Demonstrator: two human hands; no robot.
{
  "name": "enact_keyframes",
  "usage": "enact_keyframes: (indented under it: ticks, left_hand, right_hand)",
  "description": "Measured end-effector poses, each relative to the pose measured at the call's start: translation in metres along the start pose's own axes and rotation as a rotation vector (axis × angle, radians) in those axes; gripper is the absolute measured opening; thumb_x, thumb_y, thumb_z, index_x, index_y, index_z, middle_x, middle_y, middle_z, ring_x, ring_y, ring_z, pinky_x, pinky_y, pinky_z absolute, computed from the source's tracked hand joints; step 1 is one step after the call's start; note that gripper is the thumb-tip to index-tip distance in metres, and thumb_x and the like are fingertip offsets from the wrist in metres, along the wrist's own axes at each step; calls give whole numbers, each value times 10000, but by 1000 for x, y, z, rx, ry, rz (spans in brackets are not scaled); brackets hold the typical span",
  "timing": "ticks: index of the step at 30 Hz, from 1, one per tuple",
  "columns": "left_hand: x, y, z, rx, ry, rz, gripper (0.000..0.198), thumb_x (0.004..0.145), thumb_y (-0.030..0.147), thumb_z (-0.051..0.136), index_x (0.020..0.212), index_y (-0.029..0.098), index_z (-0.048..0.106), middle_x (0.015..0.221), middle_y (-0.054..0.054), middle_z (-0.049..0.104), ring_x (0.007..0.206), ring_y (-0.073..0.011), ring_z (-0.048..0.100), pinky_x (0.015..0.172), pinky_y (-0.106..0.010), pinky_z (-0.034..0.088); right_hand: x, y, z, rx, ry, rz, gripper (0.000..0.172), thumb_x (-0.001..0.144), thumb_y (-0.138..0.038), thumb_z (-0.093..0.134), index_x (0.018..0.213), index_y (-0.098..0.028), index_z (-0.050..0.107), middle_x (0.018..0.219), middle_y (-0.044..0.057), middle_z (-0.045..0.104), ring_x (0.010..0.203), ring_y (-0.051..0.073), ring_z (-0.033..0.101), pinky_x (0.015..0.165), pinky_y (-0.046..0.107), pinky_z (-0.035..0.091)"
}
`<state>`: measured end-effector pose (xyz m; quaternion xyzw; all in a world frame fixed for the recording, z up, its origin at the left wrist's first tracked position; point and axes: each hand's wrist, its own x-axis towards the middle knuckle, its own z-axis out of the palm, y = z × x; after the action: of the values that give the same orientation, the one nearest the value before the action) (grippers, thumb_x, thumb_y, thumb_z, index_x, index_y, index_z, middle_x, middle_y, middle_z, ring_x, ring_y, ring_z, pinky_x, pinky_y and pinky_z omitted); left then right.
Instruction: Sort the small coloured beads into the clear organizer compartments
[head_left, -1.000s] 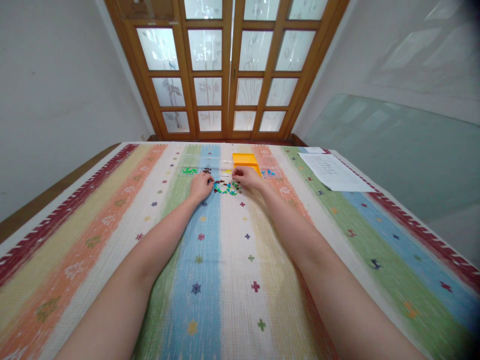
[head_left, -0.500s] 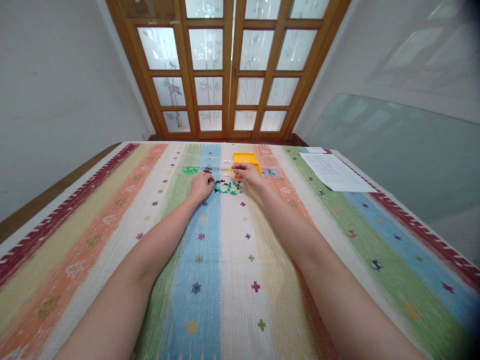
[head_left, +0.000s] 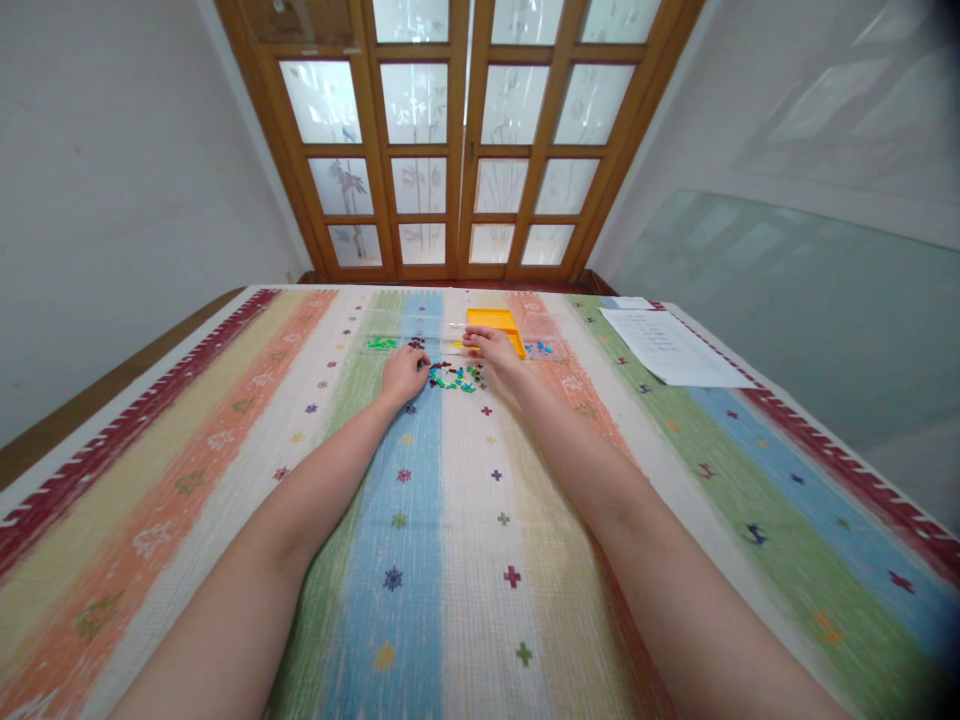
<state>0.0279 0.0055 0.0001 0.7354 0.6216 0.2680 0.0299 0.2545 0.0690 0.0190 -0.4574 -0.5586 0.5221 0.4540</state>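
Observation:
A loose pile of small green, blue and dark brown pieces (head_left: 459, 378) lies on the cloth between my hands. At the pile's left edge rests my left hand (head_left: 406, 373), its thumb and fingertips closed together; whatever they hold is too small to make out. My right hand (head_left: 495, 347) hovers over yellow pieces (head_left: 459, 345) in a clear box, in front of an open yellow case (head_left: 491, 318). Its fingers are pinched, and their contents cannot be seen clearly. Green pieces (head_left: 382, 343), brown pieces (head_left: 416, 343) and blue pieces (head_left: 538, 348) sit in clear boxes alongside.
A striped tablecloth (head_left: 450, 560) covers the table. Printed paper sheets (head_left: 667, 345) lie at the right rear. Beyond the far edge stand wooden doors with glass panes (head_left: 461, 150).
The view has shifted very slightly. Both hands stay at nearly the same places, with the right fingers barely moved over the yellow pieces.

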Motion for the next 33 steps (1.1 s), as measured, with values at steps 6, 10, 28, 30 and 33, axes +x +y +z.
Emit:
enact_keyframes:
  ticks: [6, 10, 28, 30, 33]
  left_hand:
    - [0, -1, 1, 0, 9, 21, 165, 906, 227, 609, 958, 219, 765, 1056, -92, 717, 1064, -264, 627, 1008, -407, 465]
    - [1, -3, 2, 5, 3, 25, 162, 902, 215, 615, 962, 216, 766, 1060, -95, 714, 1073, -268, 626, 1015, -410, 463]
    - [1, -3, 3, -2, 18, 19, 149, 906, 224, 619, 948, 222, 761, 1058, -87, 708, 1058, -265, 622, 1000, -411, 467]
    - [1, -3, 3, 8, 20, 23, 149, 906, 227, 617, 944, 220, 761, 1048, -89, 708, 1050, -264, 624, 995, -411, 469]
    - [1, -4, 3, 12, 19, 22, 155, 907, 234, 614, 946, 220, 763, 1043, -90, 709, 1049, -265, 625, 993, -412, 471]
  right_hand:
    - [-2, -3, -10, -287, -50, -96, 196, 836, -236, 634, 1001, -174, 722, 899, 44, 732, 745, 151, 654, 697, 259, 529]
    - [-9, -5, -18, -573, -276, -271, 167, 764, -185, 607, 870, -170, 735, 804, 8, 704, 748, 145, 614, 686, 225, 451]
    - [-4, -5, -24, -1077, -596, -550, 166, 786, -107, 656, 893, -170, 766, 916, 45, 712, 819, 165, 588, 728, 243, 394]
    - [-4, -5, -25, -1075, -600, -543, 156, 798, -116, 664, 902, -172, 767, 926, 44, 711, 830, 166, 592, 738, 243, 398]
    - [-6, -4, -24, -1070, -603, -556, 93, 840, -178, 691, 901, -172, 762, 930, 50, 703, 825, 168, 588, 729, 247, 392]
